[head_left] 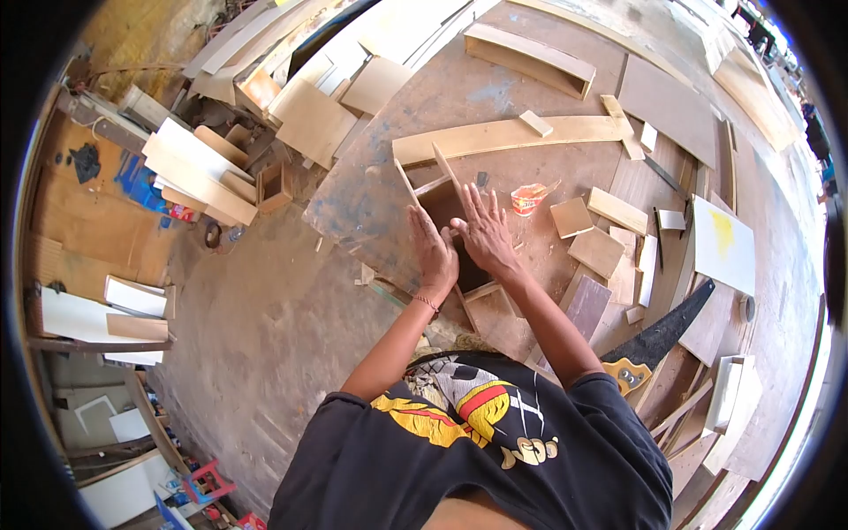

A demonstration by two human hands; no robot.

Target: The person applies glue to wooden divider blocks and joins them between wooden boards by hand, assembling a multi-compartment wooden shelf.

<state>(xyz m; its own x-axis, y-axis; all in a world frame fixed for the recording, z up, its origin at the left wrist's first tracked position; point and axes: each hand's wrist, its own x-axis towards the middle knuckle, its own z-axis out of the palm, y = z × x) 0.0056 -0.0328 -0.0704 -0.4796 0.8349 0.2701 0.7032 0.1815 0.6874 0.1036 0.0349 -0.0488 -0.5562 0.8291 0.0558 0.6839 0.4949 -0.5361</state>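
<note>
A narrow wooden box frame (473, 305) with thin side boards stands on the worktable (353, 190) in front of me. My left hand (433, 250) lies along its left side board, fingers stretched out and pointing away from me. On the right side board rests my right hand (484, 231), its fingers spread and its thumb reaching toward the left hand. Neither hand is wrapped round anything. Just right of my right hand sits a small red and white packet (527, 199). Beyond the frame lies a long, slightly curved board (521, 131).
Small wood blocks (597, 251) lie to the right, with a handsaw (671, 329) near my right elbow. A long box (530, 60) is at the table's far side. Stacked boards (314, 119) stand at the upper left, and a white panel (723, 243) lies at the right.
</note>
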